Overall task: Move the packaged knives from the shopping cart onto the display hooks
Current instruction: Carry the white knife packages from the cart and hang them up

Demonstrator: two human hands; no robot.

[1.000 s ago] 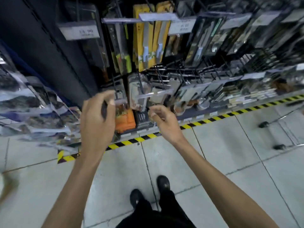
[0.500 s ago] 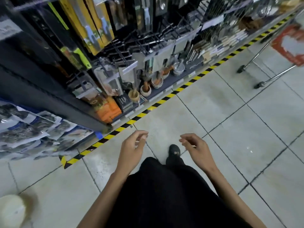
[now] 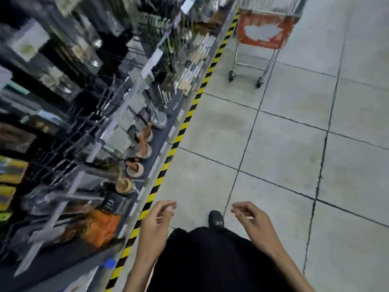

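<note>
While the left hand and right hand hang loosely curled, holding nothing, the shopping cart stands ahead, its packaged knives out of view. They are probably light, stiff cards: pinch the top edge, clear of the blades.

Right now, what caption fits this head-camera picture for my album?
Left hand and right hand hang empty beside the display shelf, shopping cart ahead on the tiled floor.
</note>
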